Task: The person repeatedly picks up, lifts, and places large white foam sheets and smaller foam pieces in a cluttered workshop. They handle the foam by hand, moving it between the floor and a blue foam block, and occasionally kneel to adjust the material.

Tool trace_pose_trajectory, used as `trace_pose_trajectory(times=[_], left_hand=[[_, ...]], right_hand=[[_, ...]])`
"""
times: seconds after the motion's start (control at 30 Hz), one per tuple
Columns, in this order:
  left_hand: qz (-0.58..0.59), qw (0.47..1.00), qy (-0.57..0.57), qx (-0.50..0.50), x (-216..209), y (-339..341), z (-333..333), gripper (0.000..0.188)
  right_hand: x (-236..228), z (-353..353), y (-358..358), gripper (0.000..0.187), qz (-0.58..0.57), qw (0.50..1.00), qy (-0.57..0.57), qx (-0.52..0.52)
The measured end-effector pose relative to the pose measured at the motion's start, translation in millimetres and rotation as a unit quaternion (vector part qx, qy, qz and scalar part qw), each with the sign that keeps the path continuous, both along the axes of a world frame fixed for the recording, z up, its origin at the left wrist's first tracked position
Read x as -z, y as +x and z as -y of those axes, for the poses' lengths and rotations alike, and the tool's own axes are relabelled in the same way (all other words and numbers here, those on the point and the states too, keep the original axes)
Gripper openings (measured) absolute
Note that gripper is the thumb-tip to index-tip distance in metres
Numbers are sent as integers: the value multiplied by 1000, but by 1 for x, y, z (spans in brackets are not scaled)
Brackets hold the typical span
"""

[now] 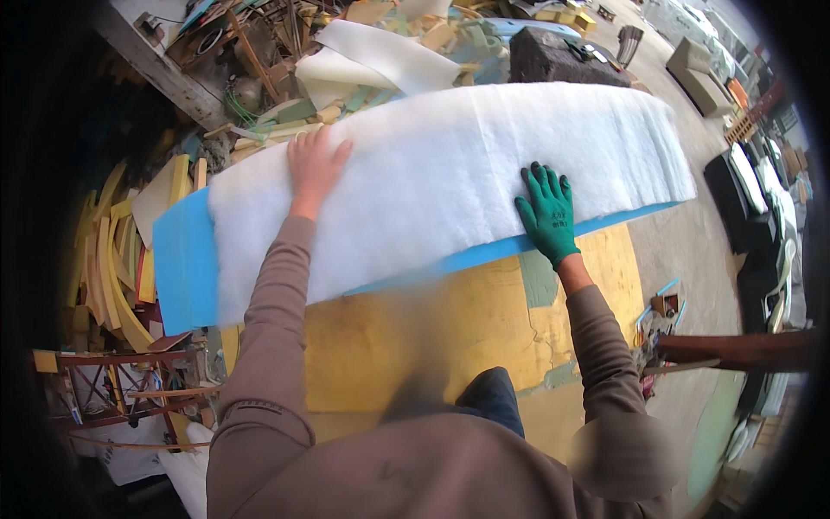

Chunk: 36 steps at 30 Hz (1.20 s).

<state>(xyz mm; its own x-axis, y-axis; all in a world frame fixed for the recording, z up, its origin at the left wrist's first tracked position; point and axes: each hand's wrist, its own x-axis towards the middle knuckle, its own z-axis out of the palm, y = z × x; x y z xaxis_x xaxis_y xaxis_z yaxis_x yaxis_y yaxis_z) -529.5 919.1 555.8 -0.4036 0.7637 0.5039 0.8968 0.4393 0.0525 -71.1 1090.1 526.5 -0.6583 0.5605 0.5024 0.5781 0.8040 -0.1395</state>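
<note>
A long blue foam block (184,259) lies across in front of me, most of its top covered by a sheet of fluffy white batting (415,182). Bare blue foam shows at the left end and along the near edge. My left hand (316,169), ungloved, rests on the batting near its far edge, fingers stretched out and thumb apart. On the right, my right hand (548,208) wears a green glove with dark fingertips and presses flat on the batting by the near edge. Neither hand grips anything.
Beneath the foam is a yellow work surface (415,346) with green patches. Foam offcuts (117,268) pile up at left, and white sheets (372,65) lie among scraps behind. A dark wrapped block (562,56) stands at the back. At right are a reddish-brown beam (735,350) and a beige sofa (699,78).
</note>
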Motion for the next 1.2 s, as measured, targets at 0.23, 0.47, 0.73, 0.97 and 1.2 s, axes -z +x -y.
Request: trace_pose_trajectory(times=[0.23, 0.47, 0.73, 0.97, 1.2], left_hand=[[11, 1000, -14, -5, 9, -22, -34, 75], [150, 940, -97, 292, -16, 174, -19, 65], [173, 959, -20, 224, -39, 239, -38, 37], [292, 920, -5, 262, -46, 248, -13, 39], [272, 914, -55, 296, -32, 240, -13, 9]], right_hand=[[-12, -47, -41, 57, 29, 999, 7, -13], [-27, -46, -29, 63, -21, 990, -123, -60], [-62, -83, 31, 65, 101, 965, -109, -218], [-38, -72, 51, 31, -43, 963, -85, -253], [-43, -50, 61, 43, 60, 966, -118, -224]])
